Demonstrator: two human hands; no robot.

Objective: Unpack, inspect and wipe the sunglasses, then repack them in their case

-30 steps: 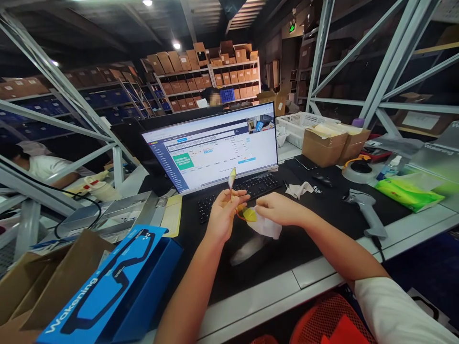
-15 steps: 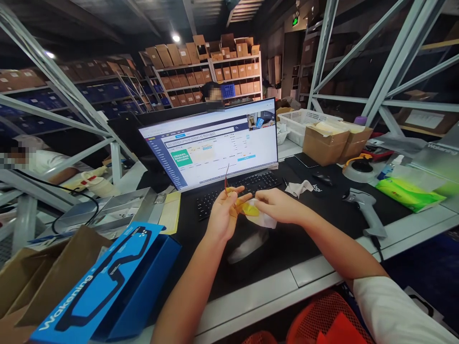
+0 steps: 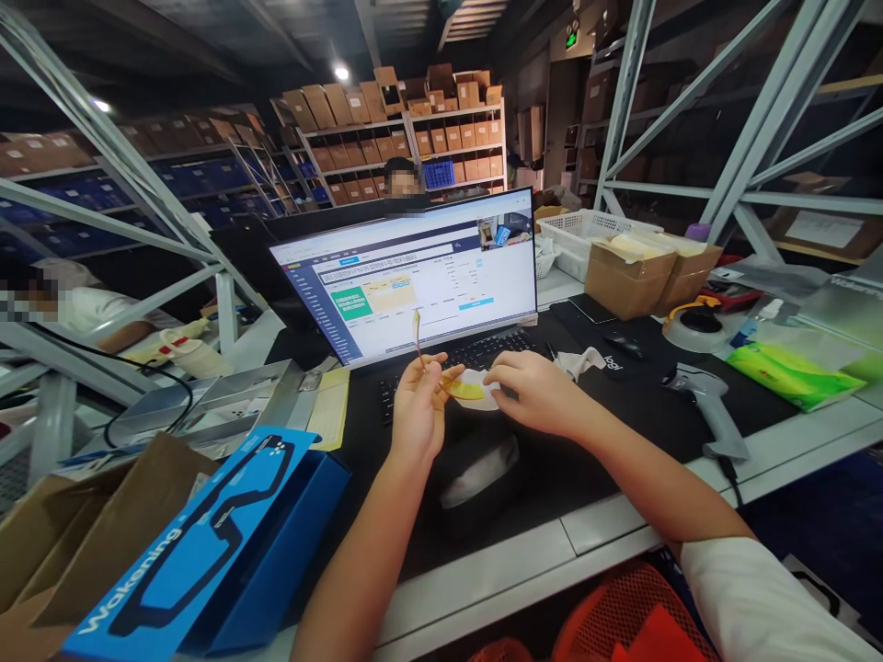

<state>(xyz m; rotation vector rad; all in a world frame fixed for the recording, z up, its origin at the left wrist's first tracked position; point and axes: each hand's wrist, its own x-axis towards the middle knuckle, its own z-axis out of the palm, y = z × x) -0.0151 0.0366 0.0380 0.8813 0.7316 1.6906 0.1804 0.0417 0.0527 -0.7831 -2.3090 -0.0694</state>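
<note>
Over the desk, my left hand is closed on a pair of glasses with a yellow-tinted lens. One thin temple sticks up past my thumb in front of the monitor. My right hand pinches a thin white wipe against the lens from the right side. Part of the wipe hangs behind and below the yellow lens. Beneath both hands lies a dark object with a pale grey oval area; its kind is unclear.
A monitor and keyboard stand beyond my hands. To the right are a crumpled white cloth, a barcode scanner and a green wipes pack. A blue box sits front left. Other people are across the desk and at left.
My left hand has shifted slightly left with the glasses, and the temple now points up more clearly. My right hand's fingers have moved on the wipe, exposing more of the yellow lens.
</note>
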